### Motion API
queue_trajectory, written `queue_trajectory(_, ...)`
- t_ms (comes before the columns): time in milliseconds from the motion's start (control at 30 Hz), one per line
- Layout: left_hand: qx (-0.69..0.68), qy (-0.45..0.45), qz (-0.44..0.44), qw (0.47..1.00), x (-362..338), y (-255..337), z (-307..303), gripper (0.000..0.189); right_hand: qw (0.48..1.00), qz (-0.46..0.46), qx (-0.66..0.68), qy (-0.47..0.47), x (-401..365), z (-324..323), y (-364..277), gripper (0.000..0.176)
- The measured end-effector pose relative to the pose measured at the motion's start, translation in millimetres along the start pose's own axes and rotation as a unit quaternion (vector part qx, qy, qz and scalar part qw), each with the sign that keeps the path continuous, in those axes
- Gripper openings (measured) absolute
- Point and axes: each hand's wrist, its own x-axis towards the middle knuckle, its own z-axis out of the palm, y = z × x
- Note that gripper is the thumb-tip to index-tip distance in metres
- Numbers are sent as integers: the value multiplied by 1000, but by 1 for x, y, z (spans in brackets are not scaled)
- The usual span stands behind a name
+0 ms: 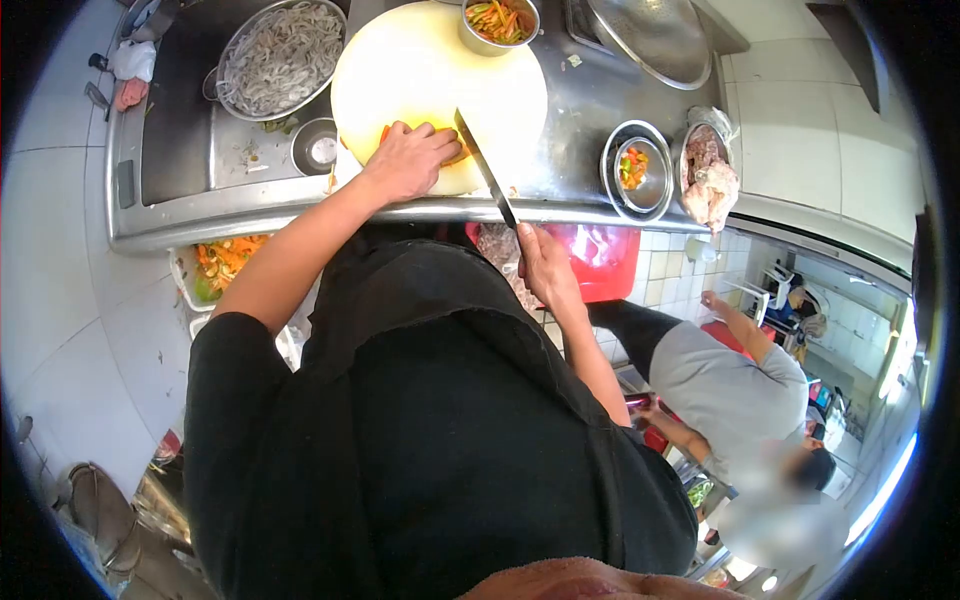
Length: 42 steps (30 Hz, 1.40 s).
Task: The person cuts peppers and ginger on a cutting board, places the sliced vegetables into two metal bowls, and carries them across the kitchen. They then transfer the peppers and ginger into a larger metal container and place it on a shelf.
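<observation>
My left hand (408,162) lies with curled fingers on an orange vegetable (456,157), pressing it to the round cutting board (400,60). Its kind is mostly hidden under the fingers; it looks like pepper or carrot. My right hand (545,265) grips a knife (482,164) by its handle. The blade points away from me over the board, just right of my left fingers. At the board's far edge stands a metal bowl (500,46) of orange and green vegetable strips.
A large bowl of pale strips (282,62) and a small metal bowl (316,150) are left. Diced vegetables (633,168) lie in a bowl at right, beside raw meat (710,190). A co-worker in a grey shirt (735,390) bends at lower right.
</observation>
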Motion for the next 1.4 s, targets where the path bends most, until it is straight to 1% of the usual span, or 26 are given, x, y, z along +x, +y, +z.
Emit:
queue_trajectory(33,3,0,-4,1000,1,1,1,41,1000,-13,-18,0,2,0,-2,52)
queue_trajectory(100,-2,-17,-10,1000,2,4,-2,41,999,41,-11,-29,-6,-6,-18,53)
queue_trajectory(200,-2,-10,-15,1000,0,3,-1,40,999,30,-20,-31,-7,-8,-14,52)
queue_trajectory(267,-3,-3,-13,1000,-2,2,1,40,997,-35,-67,2,10,5,4,52)
queue_trajectory(300,-5,0,-11,1000,-2,1,1,40,993,-67,-90,22,13,9,-2,52)
queue_trajectory(400,-13,14,-6,1000,-1,1,3,39,999,13,-35,-21,12,0,-27,50)
queue_trajectory(533,-7,0,-13,1000,-1,2,1,39,1000,15,-17,-18,-3,-1,-17,51)
queue_trajectory(567,-14,-1,-15,1000,-1,3,0,39,996,-54,-70,16,2,4,-6,50)
queue_trajectory(667,-28,8,-15,999,1,4,-1,39,998,-26,-52,19,18,18,-7,49)
queue_trajectory(700,-28,18,-15,999,0,2,1,39,997,54,-45,-36,10,5,-38,49)
queue_trajectory(800,-15,22,-14,1000,-1,-1,4,36,999,-15,-52,0,3,6,-13,50)
queue_trajectory(833,-12,21,-17,1000,-2,1,5,35,999,-31,-36,11,2,8,-9,51)
queue_trajectory(933,-40,18,-22,999,-2,4,-1,37,999,-15,-42,21,12,19,-15,52)
queue_trajectory(1067,-30,25,-14,999,-3,-1,3,36,999,-3,-31,-14,11,11,-14,52)
queue_trajectory(1100,-26,28,-14,999,-3,-1,3,35,999,19,-33,-14,4,9,-20,52)
queue_trajectory(1200,-40,46,-13,998,-4,2,2,32,999,-17,-39,12,5,20,-14,52)
queue_trajectory(1267,-48,49,-9,998,-3,1,2,31,1000,9,-20,4,15,23,-8,51)
queue_trajectory(1333,-50,36,-7,998,-4,-3,5,31,997,74,-1,-32,6,10,-37,51)
queue_trajectory(1400,-40,44,-3,998,-2,-4,4,30,996,81,18,-32,-6,6,-45,51)
